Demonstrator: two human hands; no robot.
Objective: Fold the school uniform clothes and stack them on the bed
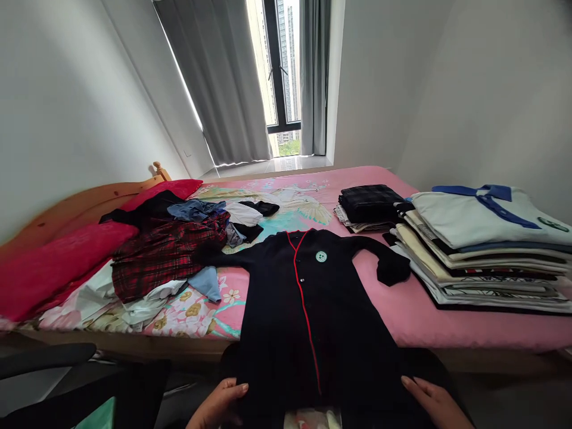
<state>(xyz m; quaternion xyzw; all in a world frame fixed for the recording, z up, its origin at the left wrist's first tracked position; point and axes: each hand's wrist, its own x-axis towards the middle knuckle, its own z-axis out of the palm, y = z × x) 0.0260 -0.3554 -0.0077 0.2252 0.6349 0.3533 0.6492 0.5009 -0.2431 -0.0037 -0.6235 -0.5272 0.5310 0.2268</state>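
A black cardigan (308, 310) with red trim and a round green badge lies spread face up in the lower middle of the frame, its collar toward the window, sleeves out to both sides, and its hem hanging over the near edge of the bed (402, 316). At the bottom edge, the left hand (218, 405) rests on the hem's left corner, fingers curled against the cloth; whether its grip pinches the fabric cannot be told. The right hand (435, 402) lies flat and open on the hem's right side, fingers pointing left, holding nothing.

No box or basket is in view; the clothes sit on the bed's pink sheet. At right stands a tall stack of folded shirts (482, 250), a white one with blue collar on top. Behind it, toward the centre, is a smaller dark folded pile (369, 205). At left lies a loose heap of unfolded clothes (174, 247), red plaid among them, beside a red pillow (49, 268).
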